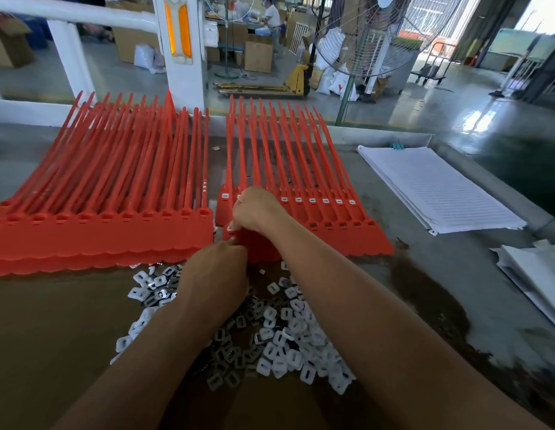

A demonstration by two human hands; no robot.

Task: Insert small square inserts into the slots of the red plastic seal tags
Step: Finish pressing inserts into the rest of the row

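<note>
Two batches of red seal tags lie on the table with their long tails pointing away from me. The left batch (99, 225) shows empty slots. The right batch (338, 218) has white inserts seated in its far row. A heap of small white square inserts (288, 339) lies in front of me. My right hand (257, 209) rests on the right batch's left end, its fingertips curled down at a slot where a white insert (230, 228) shows. My left hand (217, 271) sits just below, fingers curled at the tags' near edge; what it holds is hidden.
A stack of lined white sheets (437, 187) lies at the right, with more white sheets (536, 274) at the table's right edge. Beyond the table stand a white post (183, 48), a pedestal fan (372, 32) and a yellow pallet jack (288, 82).
</note>
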